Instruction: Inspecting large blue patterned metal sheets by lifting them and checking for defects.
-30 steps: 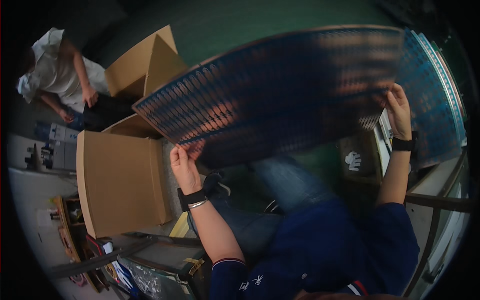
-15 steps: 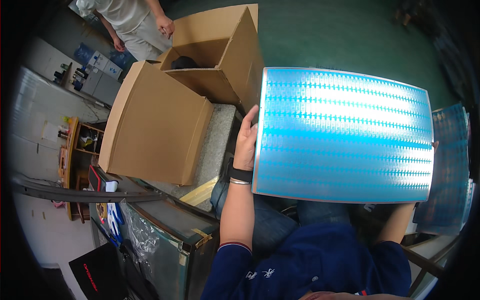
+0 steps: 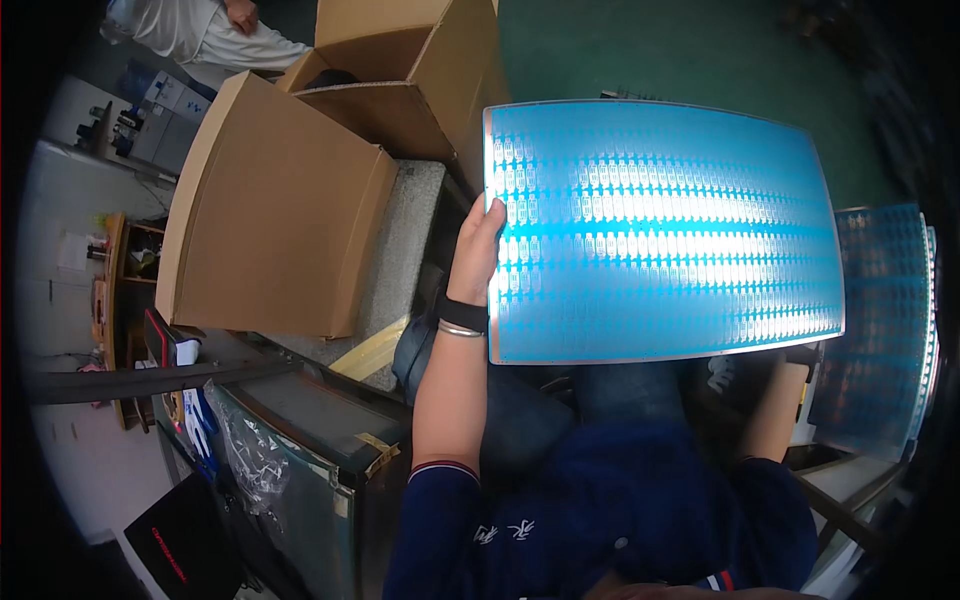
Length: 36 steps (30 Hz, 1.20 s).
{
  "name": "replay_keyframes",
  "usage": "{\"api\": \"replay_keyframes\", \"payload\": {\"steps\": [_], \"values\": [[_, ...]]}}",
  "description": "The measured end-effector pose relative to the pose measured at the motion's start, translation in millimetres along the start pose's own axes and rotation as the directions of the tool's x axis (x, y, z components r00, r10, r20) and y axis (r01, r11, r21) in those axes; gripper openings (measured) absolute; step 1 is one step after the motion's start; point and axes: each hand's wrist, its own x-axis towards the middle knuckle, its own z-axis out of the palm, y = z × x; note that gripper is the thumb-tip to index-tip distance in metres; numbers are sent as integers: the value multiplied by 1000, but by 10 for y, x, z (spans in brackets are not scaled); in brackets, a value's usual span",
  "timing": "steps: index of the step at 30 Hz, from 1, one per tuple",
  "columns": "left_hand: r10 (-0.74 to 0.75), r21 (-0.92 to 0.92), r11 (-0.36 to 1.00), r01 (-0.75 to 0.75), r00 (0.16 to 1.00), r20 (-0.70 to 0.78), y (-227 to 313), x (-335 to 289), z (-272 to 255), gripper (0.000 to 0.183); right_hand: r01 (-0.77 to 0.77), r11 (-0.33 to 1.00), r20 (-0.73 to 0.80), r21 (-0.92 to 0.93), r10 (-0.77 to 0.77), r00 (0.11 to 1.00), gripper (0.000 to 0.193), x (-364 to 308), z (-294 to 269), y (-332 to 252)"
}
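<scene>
A large, shiny rectangular panel (image 3: 660,300) is held up in front of me, blue with rows of small repeating printed shapes and a thin coppery left border. My left hand (image 3: 476,248) grips its left edge, the thumb on the front face and the other fingers behind. The lower right of the panel hides my right hand. Only my right forearm (image 3: 768,418) and wrist show below that corner, so its fingers cannot be made out. Bright light glares off the panel's middle rows.
Similar blue patterned panels (image 3: 868,335) stand upright at my right. To the left, a closed cardboard box (image 3: 275,215) rests on a grey speckled slab (image 3: 402,250). An open carton (image 3: 375,45) stands behind it, near another person (image 3: 215,30). A glass-sided cabinet (image 3: 310,440) is at lower left.
The panel has tilted, shifting its glare, and sits slightly further left and up in view. Right-hand fingertips that showed at its right edge are now hidden. The surroundings have shifted left and up.
</scene>
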Motion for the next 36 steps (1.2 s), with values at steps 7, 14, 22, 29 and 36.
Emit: {"api": "replay_keyframes", "payload": {"steps": [7, 14, 22, 29, 36], "values": [[33, -87, 995, -41, 995, -93, 49, -29, 46, 38, -287, 574, 372, 767, -34, 927, 42, -129, 179, -246], [60, -101, 992, -71, 993, -104, 147, -58, 119, 37, -329, 727, 416, 603, 65, 907, 35, -196, 688, -331], [68, -140, 987, -72, 997, -37, 206, -119, 145, 38, -286, 817, 302, 501, 144, 942, 30, -277, 802, -386], [69, -244, 967, -74, 997, -29, 188, -89, 151, 35, -218, 880, 224, 422, 132, 966, 26, -337, 750, -521], [95, -251, 963, -99, 995, -25, 191, -77, 59, 46, -192, 907, 221, 376, 113, 969, 32, -440, 1063, -799]]}}
